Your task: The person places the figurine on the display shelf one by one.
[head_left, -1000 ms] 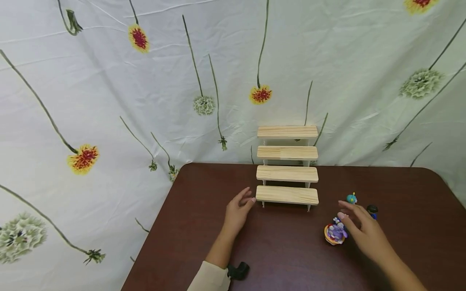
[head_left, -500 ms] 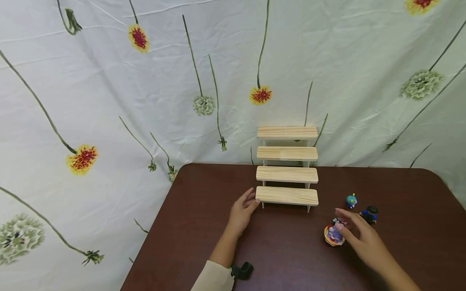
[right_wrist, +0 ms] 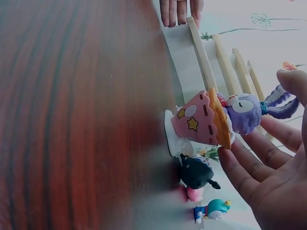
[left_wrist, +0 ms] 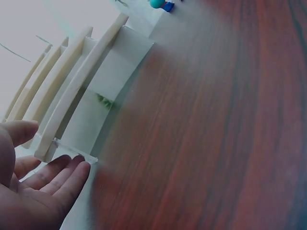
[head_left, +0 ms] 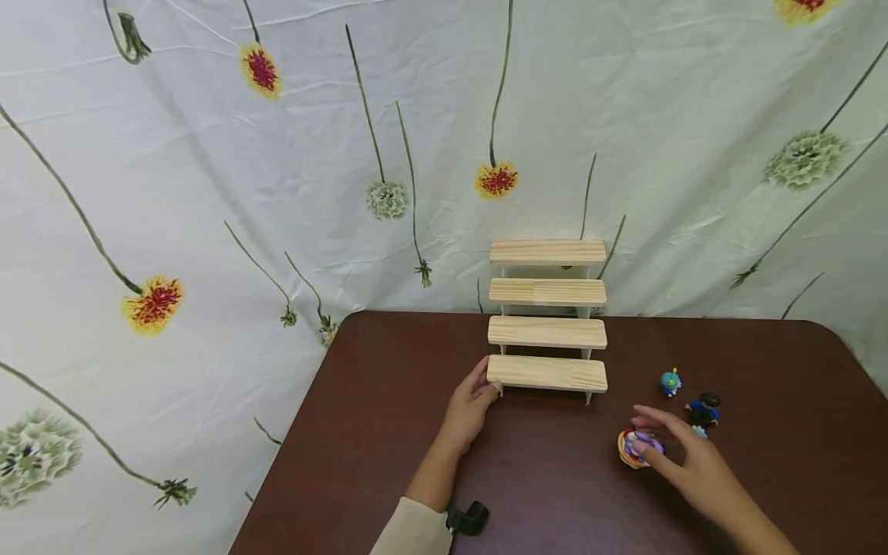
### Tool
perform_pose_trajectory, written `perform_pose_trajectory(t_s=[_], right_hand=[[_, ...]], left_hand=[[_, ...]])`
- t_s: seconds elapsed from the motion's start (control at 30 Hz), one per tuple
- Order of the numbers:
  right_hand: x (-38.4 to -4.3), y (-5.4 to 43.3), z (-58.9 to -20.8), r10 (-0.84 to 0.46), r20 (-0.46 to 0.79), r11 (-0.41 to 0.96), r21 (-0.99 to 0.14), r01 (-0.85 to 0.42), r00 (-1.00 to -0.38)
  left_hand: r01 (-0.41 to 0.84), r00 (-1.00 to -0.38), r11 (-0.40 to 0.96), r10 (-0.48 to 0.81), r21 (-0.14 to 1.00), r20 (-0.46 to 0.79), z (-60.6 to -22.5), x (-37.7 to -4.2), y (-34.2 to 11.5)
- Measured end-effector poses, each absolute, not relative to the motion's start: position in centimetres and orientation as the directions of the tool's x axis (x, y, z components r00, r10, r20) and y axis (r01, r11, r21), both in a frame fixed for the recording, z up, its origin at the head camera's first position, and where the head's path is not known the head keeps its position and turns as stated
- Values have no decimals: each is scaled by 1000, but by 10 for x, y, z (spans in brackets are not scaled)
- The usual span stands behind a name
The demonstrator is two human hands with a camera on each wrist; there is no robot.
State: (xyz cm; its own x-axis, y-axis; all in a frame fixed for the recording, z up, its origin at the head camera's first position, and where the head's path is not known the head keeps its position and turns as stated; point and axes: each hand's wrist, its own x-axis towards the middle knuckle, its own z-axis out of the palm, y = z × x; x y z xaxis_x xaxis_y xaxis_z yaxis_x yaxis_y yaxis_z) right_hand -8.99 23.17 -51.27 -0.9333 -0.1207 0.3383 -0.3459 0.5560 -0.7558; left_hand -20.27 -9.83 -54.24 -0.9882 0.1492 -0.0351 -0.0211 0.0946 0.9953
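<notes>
A purple long-eared figure (right_wrist: 247, 115) sits in a pink cupcake-shaped cup (right_wrist: 196, 117) with yellow stars, standing on the table. My right hand (head_left: 694, 462) is spread about it, thumb on one side and fingers on the other, with a fingertip close to the cup's orange rim. The fingers are only slightly bent. My left hand (head_left: 466, 412) is at the left end of a four-step wooden display stand (head_left: 546, 373). In the left wrist view its thumb lies above the lowest plank's end (left_wrist: 44, 152), and the loosely extended fingers reach beside the clear support.
Behind the cup stand a black-haired figure in blue (head_left: 704, 410) and a small teal figure (head_left: 670, 382). A dark figure (right_wrist: 196, 172) and a pink piece (right_wrist: 194, 193) show in the right wrist view. A flower-print cloth (head_left: 312, 154) hangs behind the brown table (head_left: 388, 370).
My left hand has moved right to the stand's lowest step. The right hand has come down and left over the cup, uncovering the black-haired figure. The stand stays put.
</notes>
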Motion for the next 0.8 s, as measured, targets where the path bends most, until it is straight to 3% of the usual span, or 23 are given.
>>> perform_pose_trajectory(t_s=[0.13,0.4,0.8], right_hand=[[-89,232,-515,-125,330,572,-747,-340,-936],[-92,232,-523,-148,454,571,-686,-451,-879],[-92,235,-527,-155,392,580,-707,-405,-907]], left_hand=[[-13,-987,107,158,994,-30,-544,-203,-98],[-11,-984,85,174,996,-25,-545,-202,-98],[-20,-983,49,184,999,-28,-548,-202,-98]])
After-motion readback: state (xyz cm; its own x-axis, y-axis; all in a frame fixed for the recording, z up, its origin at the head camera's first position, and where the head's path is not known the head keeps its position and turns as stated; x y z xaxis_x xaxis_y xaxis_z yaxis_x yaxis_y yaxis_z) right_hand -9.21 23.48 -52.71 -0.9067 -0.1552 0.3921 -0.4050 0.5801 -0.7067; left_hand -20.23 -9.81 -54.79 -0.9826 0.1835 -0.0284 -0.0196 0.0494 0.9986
